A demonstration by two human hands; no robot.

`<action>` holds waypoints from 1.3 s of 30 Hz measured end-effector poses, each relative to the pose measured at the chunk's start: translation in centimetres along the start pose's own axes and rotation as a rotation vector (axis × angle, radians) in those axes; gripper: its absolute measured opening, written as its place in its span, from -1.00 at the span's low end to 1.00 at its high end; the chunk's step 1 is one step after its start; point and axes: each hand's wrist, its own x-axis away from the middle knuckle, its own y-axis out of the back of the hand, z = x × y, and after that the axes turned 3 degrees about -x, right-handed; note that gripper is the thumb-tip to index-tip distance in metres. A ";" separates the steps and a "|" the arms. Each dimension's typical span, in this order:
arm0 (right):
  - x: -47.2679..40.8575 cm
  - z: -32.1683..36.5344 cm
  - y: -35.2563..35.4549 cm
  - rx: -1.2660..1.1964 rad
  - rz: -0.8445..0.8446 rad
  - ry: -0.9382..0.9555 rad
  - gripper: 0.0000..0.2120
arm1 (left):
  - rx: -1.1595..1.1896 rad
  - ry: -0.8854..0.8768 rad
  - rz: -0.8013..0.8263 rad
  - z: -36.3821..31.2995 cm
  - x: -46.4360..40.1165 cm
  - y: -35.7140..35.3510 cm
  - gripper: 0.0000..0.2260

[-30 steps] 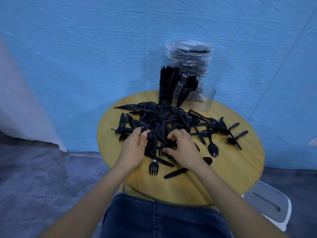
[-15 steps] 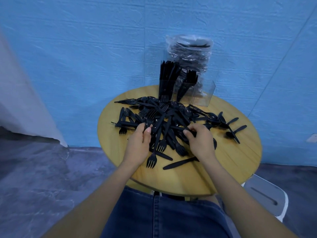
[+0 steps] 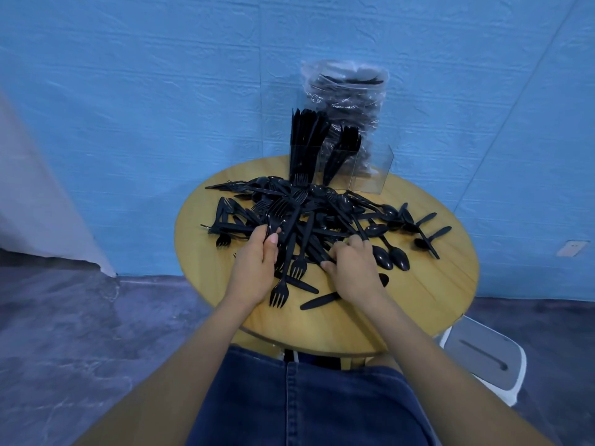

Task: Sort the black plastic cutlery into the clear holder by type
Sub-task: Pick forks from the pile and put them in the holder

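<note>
Cutlery (image 3: 309, 220) beyond both hands looks light, stiff, tangle-prone; lift by handles. Left hand (image 3: 254, 268) seemingly pinches forks (image 3: 283, 268); right hand (image 3: 354, 272) grips pieces.

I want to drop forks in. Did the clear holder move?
No. The clear holder still stands at the far edge of the round table.

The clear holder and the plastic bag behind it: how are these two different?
The clear holder has flat, stiff walls and stands on the round table; the plastic bag is crinkled, rounded and taller. The holder keeps its forks upright in compartments, while the bag's contents lie jumbled. Both are transparent and hold black cutlery.
</note>
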 end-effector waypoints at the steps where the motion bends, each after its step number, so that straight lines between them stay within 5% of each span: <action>1: -0.1 0.0 0.1 -0.014 0.003 -0.016 -0.73 | 0.003 0.004 -0.002 0.0 0.0 0.0 -0.78; 11: -0.6 -0.7 2.7 -0.272 -0.180 0.036 -0.88 | 0.047 0.043 -0.020 0.2 -0.1 0.0 -0.77; 21: -1.8 0.3 6.0 -0.301 -0.050 0.266 -0.90 | -0.067 -0.069 -0.131 -2.2 -3.2 1.7 -0.83; 25: -2.5 1.4 6.7 -0.294 0.031 0.334 -0.88 | -0.229 -0.186 0.053 -2.9 -4.4 1.5 -0.84; 29: -3.3 2.2 7.3 -0.395 -0.025 0.299 -0.83 | -0.095 -0.154 0.229 -3.7 -4.5 1.1 -0.80; 33: -3.8 2.3 7.2 -0.565 -0.048 0.220 -0.76 | -0.074 -0.099 0.229 -3.9 -4.4 1.2 -0.80; 36: -3.7 2.5 6.6 -0.859 -0.018 0.181 -0.87 | -0.008 -0.057 0.206 -3.6 -4.2 1.1 -0.82; 39: -3.9 2.5 5.8 -0.901 -0.076 0.172 -0.95 | 0.054 0.005 0.229 -3.4 -4.0 0.9 -0.84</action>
